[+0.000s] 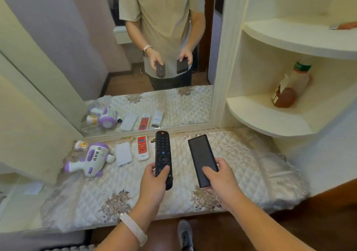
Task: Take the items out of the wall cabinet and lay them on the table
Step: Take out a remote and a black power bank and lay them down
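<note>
L hand (pixel 154 179) pinching black remote (pixel 163 158), R hand (pixel 220 175) gripping power bank (pixel 202 160); both pointing lengthwise at mirror (pixel 135 48), hovering over table (pixel 251 163) w/ free space below.

The lower end of the black remote (pixel 163 159) is covered by the left hand (pixel 154 181). The near end of the black power bank (pixel 201 160) is hidden under the right hand (pixel 220 179). A remote (pixel 153 141) behind the black one shows only a sliver. The item on the upper shelf (pixel 345 26) is cut by the right edge and blurred. The bottle (pixel 291 85) label is unreadable. Button markings on the red-and-white remote (pixel 142 148) are too small to read.
</note>
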The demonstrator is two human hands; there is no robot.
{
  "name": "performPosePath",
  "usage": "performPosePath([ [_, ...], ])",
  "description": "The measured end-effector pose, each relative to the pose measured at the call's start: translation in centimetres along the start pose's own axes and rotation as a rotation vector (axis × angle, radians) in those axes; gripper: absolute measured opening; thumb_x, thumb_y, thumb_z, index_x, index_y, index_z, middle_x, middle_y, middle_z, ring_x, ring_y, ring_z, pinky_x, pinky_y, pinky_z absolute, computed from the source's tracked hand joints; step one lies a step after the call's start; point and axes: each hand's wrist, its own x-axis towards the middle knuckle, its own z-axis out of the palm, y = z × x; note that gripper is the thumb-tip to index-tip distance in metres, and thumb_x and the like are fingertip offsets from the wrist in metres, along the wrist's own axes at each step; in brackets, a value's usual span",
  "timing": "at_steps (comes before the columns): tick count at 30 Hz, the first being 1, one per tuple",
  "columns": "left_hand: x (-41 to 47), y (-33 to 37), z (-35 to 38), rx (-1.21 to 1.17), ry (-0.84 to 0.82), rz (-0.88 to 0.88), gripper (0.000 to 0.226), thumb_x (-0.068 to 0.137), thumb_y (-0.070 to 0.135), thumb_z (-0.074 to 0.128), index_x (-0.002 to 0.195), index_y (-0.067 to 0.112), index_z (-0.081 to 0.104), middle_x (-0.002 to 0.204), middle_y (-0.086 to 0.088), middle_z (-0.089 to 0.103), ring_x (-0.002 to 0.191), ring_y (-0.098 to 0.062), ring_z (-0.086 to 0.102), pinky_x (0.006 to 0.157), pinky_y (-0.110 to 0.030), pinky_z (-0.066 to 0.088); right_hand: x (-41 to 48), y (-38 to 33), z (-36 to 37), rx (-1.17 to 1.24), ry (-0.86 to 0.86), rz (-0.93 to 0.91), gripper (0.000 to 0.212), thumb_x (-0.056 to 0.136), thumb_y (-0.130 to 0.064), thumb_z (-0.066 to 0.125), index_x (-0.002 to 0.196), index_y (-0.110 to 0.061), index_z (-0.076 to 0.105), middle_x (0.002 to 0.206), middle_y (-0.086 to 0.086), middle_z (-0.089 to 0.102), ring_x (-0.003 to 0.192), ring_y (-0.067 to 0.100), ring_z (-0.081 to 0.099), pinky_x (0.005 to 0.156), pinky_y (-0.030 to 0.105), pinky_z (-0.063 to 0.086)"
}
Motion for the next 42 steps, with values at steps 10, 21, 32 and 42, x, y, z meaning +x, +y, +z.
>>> performPosePath([
  [10,10.4,-3.6,2.1,0.038,-0.056,-0.206,0.022,0.096,0.019,0.059,0.115,0.013,0.052,0.103,-0.009,0.067,0.087,-0.023,0.067,0.064,-0.028,0.05,10.8,0.9,2.3,-0.103,0.005,0.162,0.027,0.091,-0.014,0.062,0.115,-0.015,0.051,0.109,0.008,0.065,0.086,0.022,0.07,0.065,0.033,0.06],
  [21,18.5,-5.8,4.7,0.253,-0.162,-0.252,0.027,0.094,0.032,0.06,0.116,0.019,0.05,0.095,0.011,0.061,0.084,-0.007,0.061,0.066,-0.024,0.049,19.7,3.6,5.7,-0.136,0.019,0.311,0.027,0.089,-0.01,0.067,0.111,-0.012,0.053,0.104,0.01,0.067,0.086,0.021,0.071,0.071,0.037,0.06],
  [32,20.1,-7.0,5.7,0.354,-0.206,-0.219,0.039,0.092,0.017,0.061,0.129,0.021,0.047,0.102,0.009,0.061,0.09,-0.009,0.061,0.073,-0.019,0.05,23.8,4.9,7.1,-0.29,-0.002,0.311,0.022,0.09,-0.007,0.062,0.108,-0.014,0.052,0.104,0.008,0.066,0.089,0.02,0.067,0.073,0.033,0.058],
  [42,17.6,-5.6,4.8,0.525,-0.167,-0.124,0.039,0.087,0.02,0.059,0.125,0.02,0.054,0.112,0.005,0.066,0.095,-0.012,0.066,0.084,-0.036,0.055,22.8,4.4,4.6,-0.653,-0.108,0.137,0.034,0.089,-0.018,0.057,0.122,-0.013,0.053,0.106,0.001,0.063,0.088,0.015,0.062,0.071,0.028,0.05],
])
